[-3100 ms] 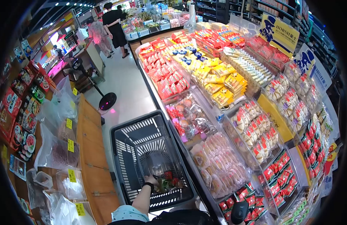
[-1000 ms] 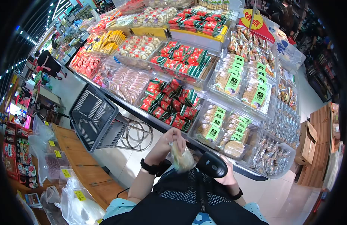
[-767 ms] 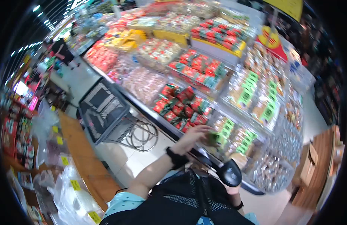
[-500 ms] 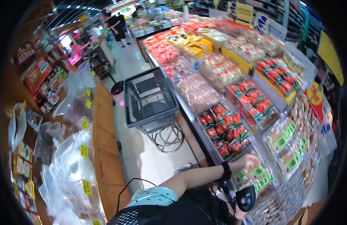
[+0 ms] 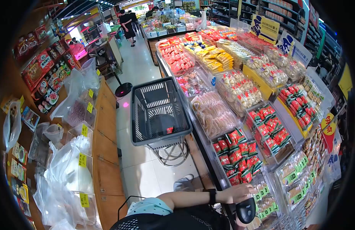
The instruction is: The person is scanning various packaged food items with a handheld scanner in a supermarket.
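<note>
My left hand (image 5: 238,193), a black band at its wrist, is over the near edge of a bin of green-labelled packets (image 5: 266,205). Its fingers look curled, and whatever they hold, if anything, is hidden. Just below it, my right hand (image 5: 241,223) is closed round the handle of a black barcode scanner (image 5: 246,211), whose rounded head covers most of that hand. Beyond the left hand lies a bin of red-and-green packets (image 5: 238,159). A grey shopping basket (image 5: 136,135) sits on a round metal stand, with a small red packet (image 5: 169,130) inside.
Bins of wrapped snacks (image 5: 214,111) fill the sloping display on the right. On the left, a wooden counter (image 5: 108,153) carries clear boxes and plastic bags (image 5: 66,172). A tiled aisle (image 5: 125,69) runs ahead, where a person (image 5: 126,28) stands far off.
A red packet now shows in the basket, which looked empty before. My left hand has drawn back towards the scanner. The view has shifted slightly, with the display and basket lower in it.
</note>
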The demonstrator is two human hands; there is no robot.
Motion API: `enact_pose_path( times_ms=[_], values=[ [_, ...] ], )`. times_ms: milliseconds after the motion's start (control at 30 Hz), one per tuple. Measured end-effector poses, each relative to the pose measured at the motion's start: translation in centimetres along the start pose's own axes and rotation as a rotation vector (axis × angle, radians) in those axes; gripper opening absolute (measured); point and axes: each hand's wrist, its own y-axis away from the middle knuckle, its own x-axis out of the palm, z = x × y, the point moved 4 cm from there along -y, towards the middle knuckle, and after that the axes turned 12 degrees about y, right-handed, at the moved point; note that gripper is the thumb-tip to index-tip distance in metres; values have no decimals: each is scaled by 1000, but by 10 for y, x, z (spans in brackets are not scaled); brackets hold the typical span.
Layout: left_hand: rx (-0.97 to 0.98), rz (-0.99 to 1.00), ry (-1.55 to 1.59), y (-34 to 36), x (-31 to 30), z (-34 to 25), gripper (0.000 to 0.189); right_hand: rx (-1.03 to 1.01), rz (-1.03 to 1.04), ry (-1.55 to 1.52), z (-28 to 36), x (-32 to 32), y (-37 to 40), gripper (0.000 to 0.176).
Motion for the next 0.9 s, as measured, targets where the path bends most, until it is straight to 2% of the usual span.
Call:
enact_pose_path(
  times_ms=[33, 100, 233, 300, 367, 400, 467, 567, 633, 667, 767, 833, 867, 900],
  values=[
    [106, -128, 224, 16, -26, -9, 33, 0, 11, -3, 1, 11, -13, 60],
    [94, -202, 5, 37, -72, -15, 26, 5, 23, -21, 11, 26, -26, 60],
    [-23, -585, -208, 106, -191, -22, 17, -19, 65, -69, 35, 72, -57, 59],
    [-9, -754, -481, 136, -253, -24, 17, -30, 92, -93, 48, 96, -66, 59],
    [-239, -905, -220, 159, -315, -22, 19, -33, 120, -112, 64, 121, -75, 58],
    [-308, -916, -295, 169, -343, -23, 20, -36, 135, -120, 70, 133, -78, 58],
    [-501, -891, -471, 187, -393, -10, 26, -33, 163, -133, 77, 151, -77, 58],
    [-652, -668, -643, 204, -453, 48, 35, -18, 189, -127, 107, 179, -89, 57],
    [-629, -535, -581, 207, -484, 93, 38, -92, 108, -182, 162, 187, -117, 47],
    [-604, -498, -576, 214, -496, 137, 38, -43, 184, -134, 172, 193, -121, 41],
    [-882, -355, -396, 239, -511, 250, 64, 21, 274, -22, 163, 203, -118, 39],
    [-1079, -259, -448, 257, -503, 311, 81, 15, 255, 71, 159, 203, -118, 38],
    [-1217, -243, -419, 255, -497, 301, 102, -9, 234, 138, 158, 202, -118, 37],
    [-1217, -133, -266, 247, -486, 288, 113, -35, 214, 205, 158, 200, -118, 37]
  ],
)
